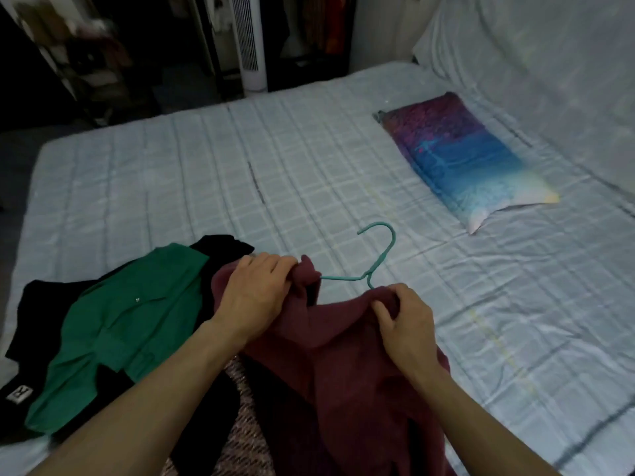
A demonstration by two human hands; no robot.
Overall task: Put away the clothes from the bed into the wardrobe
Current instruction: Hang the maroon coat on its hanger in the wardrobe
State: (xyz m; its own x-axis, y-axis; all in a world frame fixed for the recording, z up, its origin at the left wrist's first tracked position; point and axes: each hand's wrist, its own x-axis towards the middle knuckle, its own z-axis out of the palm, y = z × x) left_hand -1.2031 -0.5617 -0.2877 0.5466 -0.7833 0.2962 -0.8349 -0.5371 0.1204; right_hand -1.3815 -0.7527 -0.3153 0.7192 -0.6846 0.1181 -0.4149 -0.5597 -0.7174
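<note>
Maroon shirt [343, 365] gripped, both hands, bed [309, 173] open

Both hands clutch the maroon garment [343, 355], and the teal hanger [374, 262] pokes out between the two grips, its hook lying on the bed [240, 166] just beyond them. Left of the left grip, a green shirt [120, 328] heaped on black clothes [44, 310] blocks low passage. Beyond the hook the sheet lies open. Right of the right grip is bare sheet; the pillow [460, 156] sits well apart, far right.
</note>
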